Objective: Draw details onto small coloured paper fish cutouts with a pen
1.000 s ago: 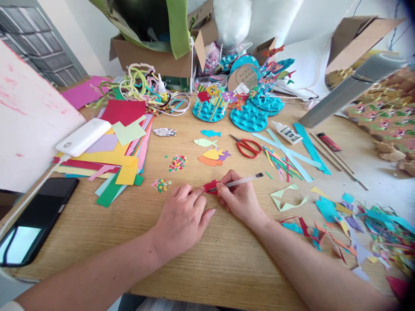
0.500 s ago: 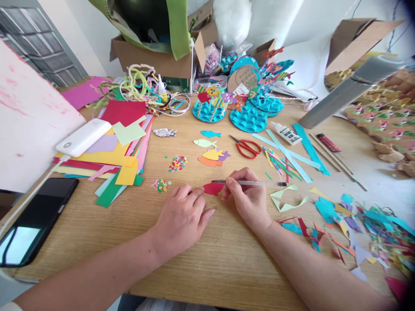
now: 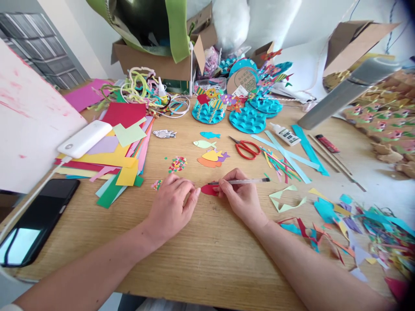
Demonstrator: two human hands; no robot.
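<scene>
**Pen on the red cutout**

Your right hand (image 3: 241,196) has a clenched grip on the pen (image 3: 241,182), its tip lying over the red paper cutout (image 3: 207,189). That cutout lies flat on the bench (image 3: 207,259), just below the orange and yellow paper fish (image 3: 210,157). Your left hand (image 3: 170,207) presses fingertips down just left of the cutout, grasping nothing. Red scissors (image 3: 246,148) sit right of the fish.

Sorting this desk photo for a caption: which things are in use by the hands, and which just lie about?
In use: left hand, right hand, red paper cutout, pen.
Lying about: red scissors, glue bottle, phone, coloured paper stack.
</scene>
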